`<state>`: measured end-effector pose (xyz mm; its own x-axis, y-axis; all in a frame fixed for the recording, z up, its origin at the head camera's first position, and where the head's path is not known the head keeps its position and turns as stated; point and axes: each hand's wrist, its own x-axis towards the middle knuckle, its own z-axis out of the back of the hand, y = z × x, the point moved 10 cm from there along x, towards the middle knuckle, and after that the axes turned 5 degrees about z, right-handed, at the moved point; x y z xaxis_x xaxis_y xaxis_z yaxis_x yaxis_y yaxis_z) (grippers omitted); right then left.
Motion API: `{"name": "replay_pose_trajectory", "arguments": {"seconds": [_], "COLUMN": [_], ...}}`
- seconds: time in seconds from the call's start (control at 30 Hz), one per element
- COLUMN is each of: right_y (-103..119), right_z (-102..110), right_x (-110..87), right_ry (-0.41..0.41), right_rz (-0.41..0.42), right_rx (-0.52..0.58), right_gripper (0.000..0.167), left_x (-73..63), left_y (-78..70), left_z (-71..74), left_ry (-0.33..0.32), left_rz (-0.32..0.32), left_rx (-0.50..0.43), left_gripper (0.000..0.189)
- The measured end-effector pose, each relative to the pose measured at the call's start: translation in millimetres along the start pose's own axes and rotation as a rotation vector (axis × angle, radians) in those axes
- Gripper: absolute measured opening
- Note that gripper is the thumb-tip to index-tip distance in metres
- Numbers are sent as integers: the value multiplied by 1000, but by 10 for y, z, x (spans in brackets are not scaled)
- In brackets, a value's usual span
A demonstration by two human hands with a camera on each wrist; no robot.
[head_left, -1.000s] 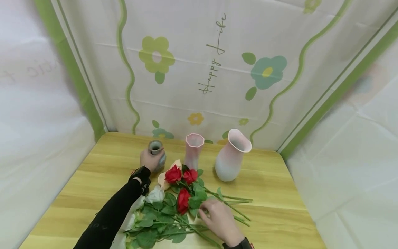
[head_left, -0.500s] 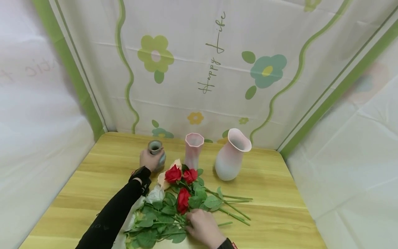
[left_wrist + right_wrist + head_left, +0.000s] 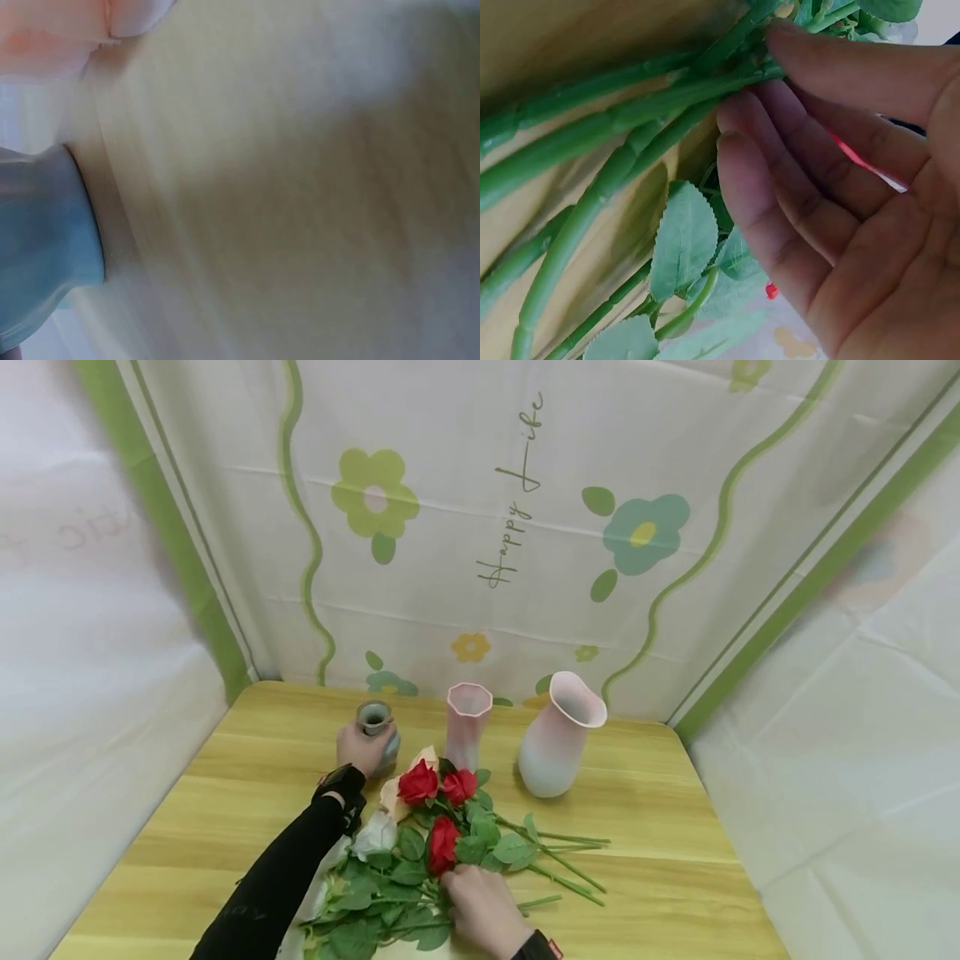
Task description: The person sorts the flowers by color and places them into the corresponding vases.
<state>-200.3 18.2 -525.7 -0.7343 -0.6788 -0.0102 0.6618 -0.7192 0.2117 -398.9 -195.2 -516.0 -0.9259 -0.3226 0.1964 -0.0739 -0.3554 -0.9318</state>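
Observation:
At the back left, my left hand [image 3: 358,750] grips a small grey-blue vase [image 3: 392,745] around its neck. The vase's lower body [image 3: 45,232] stands on the table in the left wrist view. My right hand [image 3: 483,906] is among the heaped roses, front centre. Its thumb and fingers pinch a green rose stem [image 3: 757,73] in the right wrist view; which bloom it belongs to is hidden. Red roses [image 3: 444,843], a peach rose [image 3: 392,797] and a white rose [image 3: 375,833] lie together with leaves, their cut stems [image 3: 566,881] pointing right.
Behind the roses stands a slim pink vase [image 3: 468,727]. To its right is a larger pink-and-white vase [image 3: 552,752] with a flared mouth. A printed cloth [image 3: 420,585] closes off the back and sides of the wooden table [image 3: 660,810].
My right hand has moved left, from beside the stems' middle to just below the front red rose, and now pinches a stem. My left hand keeps its hold on the vase.

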Motion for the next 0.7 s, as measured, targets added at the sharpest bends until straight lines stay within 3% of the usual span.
{"name": "replay_pose_trajectory", "arguments": {"seconds": [0.27, 0.43, 0.57, 0.7], "right_y": [-44, -128, -202, -272], "right_z": [32, 127, 194, 273], "right_x": [16, -21, -76, -116], "right_ry": [-20, -70, -98, -133], "right_rz": [-20, -66, -105, -129], "right_rx": [4, 69, 122, 108], "right_gripper": [27, 29, 25, 20], "left_x": [26, 51, 38, 34], "left_y": [-32, -51, -35, -14], "left_z": [-4, -27, -32, -11], "left_ry": [-18, -6, 4, -10], "left_rz": [-18, -33, -31, -23], "left_rx": [8, 4, -4, 7], "left_gripper": [25, 25, 26, 26]}}
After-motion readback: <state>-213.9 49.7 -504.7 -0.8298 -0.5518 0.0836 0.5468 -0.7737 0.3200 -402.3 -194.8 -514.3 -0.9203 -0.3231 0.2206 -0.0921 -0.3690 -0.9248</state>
